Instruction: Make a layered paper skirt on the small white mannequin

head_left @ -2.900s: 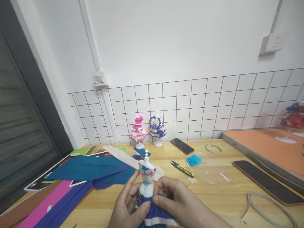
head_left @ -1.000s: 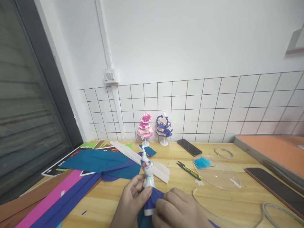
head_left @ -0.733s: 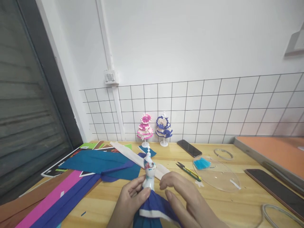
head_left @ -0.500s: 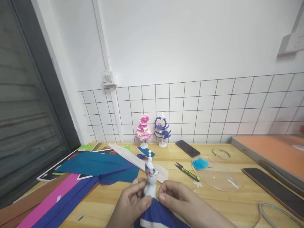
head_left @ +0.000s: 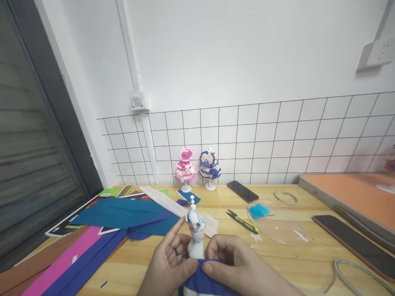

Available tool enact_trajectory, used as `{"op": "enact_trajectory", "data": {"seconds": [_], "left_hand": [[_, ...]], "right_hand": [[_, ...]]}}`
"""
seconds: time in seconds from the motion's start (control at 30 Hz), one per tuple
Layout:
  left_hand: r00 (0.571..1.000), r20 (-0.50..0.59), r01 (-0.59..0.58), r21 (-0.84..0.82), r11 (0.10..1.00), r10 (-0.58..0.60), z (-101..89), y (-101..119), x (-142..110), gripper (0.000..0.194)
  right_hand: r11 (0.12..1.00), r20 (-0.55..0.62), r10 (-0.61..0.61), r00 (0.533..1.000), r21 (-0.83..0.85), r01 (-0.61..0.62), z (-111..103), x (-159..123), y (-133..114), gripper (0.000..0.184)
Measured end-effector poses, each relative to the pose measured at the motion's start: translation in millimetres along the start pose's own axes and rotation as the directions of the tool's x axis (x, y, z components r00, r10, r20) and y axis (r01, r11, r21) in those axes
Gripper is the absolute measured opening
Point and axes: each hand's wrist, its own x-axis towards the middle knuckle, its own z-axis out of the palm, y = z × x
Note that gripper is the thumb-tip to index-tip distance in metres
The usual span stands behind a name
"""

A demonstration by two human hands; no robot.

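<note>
Blue cloth (head_left: 210,283), white-banded, nearest; pinched at its upper edge between thumb and bent fingers of the right hand (head_left: 237,261); white mannequin (head_left: 196,238), placed between both hands, base hidden; gripped about the waist by the left hand (head_left: 171,257), index finger raised alongside; cloth judged to be in course of fitting at the waist, a steady pinch and even folds probably called for next; long axis near vertical, knobbed top upward, tilted slightly left; snips (head_left: 242,222) laid beyond; pink figure (head_left: 185,166) and navy figure (head_left: 210,166) stood farthest.
</note>
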Motion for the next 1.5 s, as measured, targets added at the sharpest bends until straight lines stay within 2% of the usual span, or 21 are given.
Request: {"op": "enact_trajectory", "data": {"seconds": [0.17,0.27,0.47,0.67,0.9,1.23,1.33,1.5], "left_hand": [[0.999,-0.046,-0.022,0.031,0.999,0.023,5.0,4.4,-2.4,0.081],[0.999,-0.037,-0.036,0.006,0.999,0.037,7.3,6.5,-3.9,0.07],[0.998,0.02,-0.063,-0.068,0.996,0.064,6.6,3.7,-5.2,0.076],[0.998,0.026,-0.053,-0.017,0.998,0.053,3.4,0.9,-6.2,0.074],[0.994,0.078,-0.071,-0.029,0.997,0.073,3.0,3.8,-6.3,0.073],[0.993,0.082,-0.083,-0.028,0.996,0.085,6.3,2.6,-8.1,0.074],[0.995,0.069,-0.07,-0.012,0.997,0.071,7.1,4.1,-9.8,0.075],[0.997,0.072,-0.031,0.017,0.999,0.03,8.1,7.0,-11.6,0.077]], "right_hand": [[0.967,-0.103,-0.062,0.993,-0.254,0.034,3.2,-0.9,-1.7,0.016],[0.946,-0.134,-0.078,0.988,-0.321,0.031,4.4,-1.0,-1.6,0.013],[0.896,-0.185,-0.131,0.974,-0.443,0.037,4.5,0.5,1.0,0.011],[0.904,-0.153,-0.14,0.978,-0.422,0.063,0.2,-1.3,3.8,0.011],[0.926,-0.108,-0.037,0.993,-0.378,-0.007,-1.1,-4.8,-5.6,0.012],[0.985,0.01,0.036,0.999,-0.167,-0.034,3.9,-6.9,-10.2,0.017],[0.978,-0.007,-0.007,1.0,-0.207,0.006,4.0,-6.5,-9.4,0.017],[0.928,-0.07,-0.076,0.995,-0.369,0.045,2.9,-7.3,-6.5,0.013]]}}
